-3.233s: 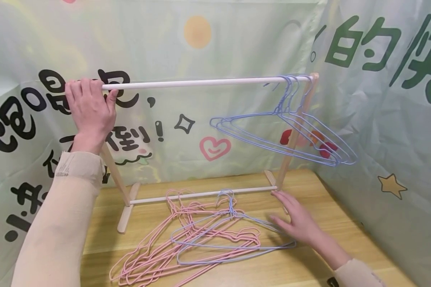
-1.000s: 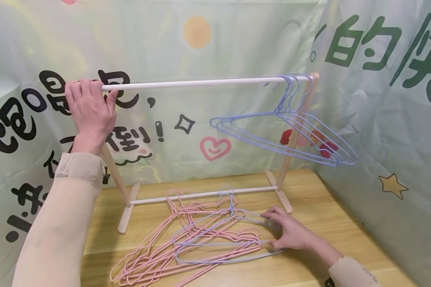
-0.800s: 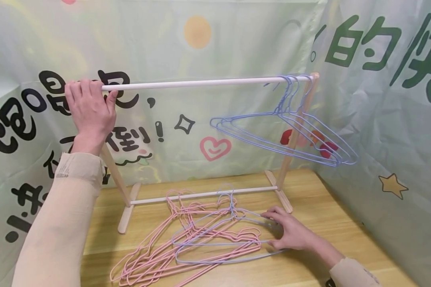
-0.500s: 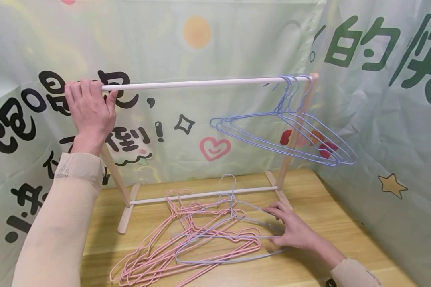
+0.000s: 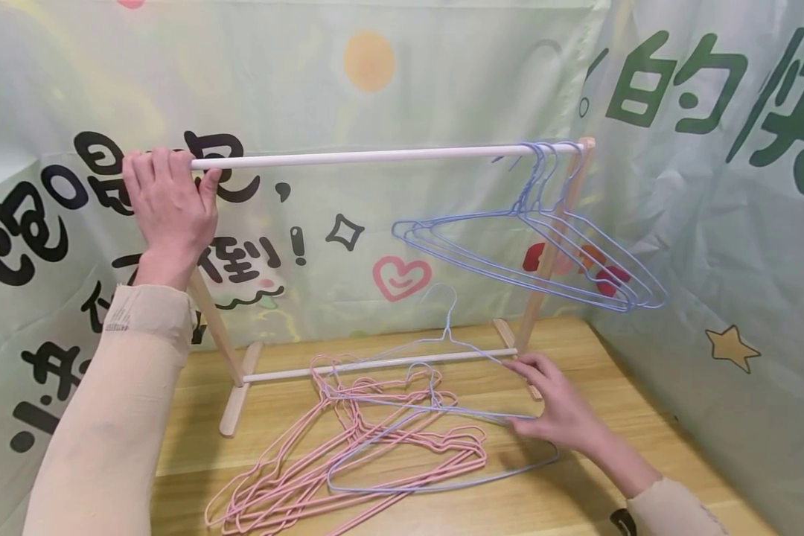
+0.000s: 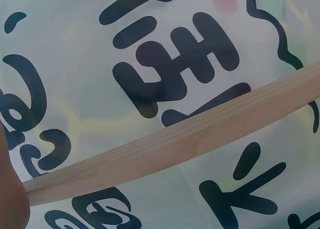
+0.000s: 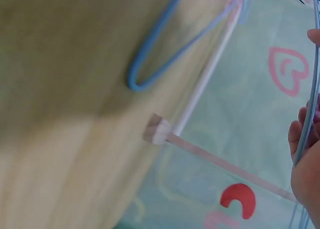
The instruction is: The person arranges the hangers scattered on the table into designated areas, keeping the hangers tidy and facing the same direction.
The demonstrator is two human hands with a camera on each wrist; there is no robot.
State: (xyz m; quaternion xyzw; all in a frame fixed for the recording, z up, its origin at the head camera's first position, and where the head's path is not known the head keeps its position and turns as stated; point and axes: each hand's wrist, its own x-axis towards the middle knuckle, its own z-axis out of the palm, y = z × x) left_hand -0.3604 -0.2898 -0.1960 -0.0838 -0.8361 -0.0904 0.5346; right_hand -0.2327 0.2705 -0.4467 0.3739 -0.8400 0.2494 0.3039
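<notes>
My left hand point(image 5: 173, 212) grips the left end of a white top rail point(image 5: 362, 156) on a wooden clothes rack. Low on the right, my right hand point(image 5: 566, 409) holds a blue wire hanger point(image 5: 448, 335) by its right side, hook up, lifted over the pile. In the right wrist view the fingers point(image 7: 295, 134) lie at that hanger's wire. Another blue hanger point(image 5: 402, 492) lies on a heap of pink hangers point(image 5: 442, 469). Several blue hangers point(image 5: 469, 216) hang at the rail's right end. The left wrist view shows a wooden post point(image 6: 150, 139) beside the left hand's edge.
The rack's lower bar point(image 5: 375, 363) runs behind the heap, between wooden feet point(image 5: 234, 406). A wood-grain table point(image 5: 616, 372) lies beneath. Printed cloth point(image 5: 348, 97) stands behind and at both sides.
My right hand moved from beside the blue hangers to take one by its side, then raised it off the heap, up and slightly right. The left hand stayed on the rail.
</notes>
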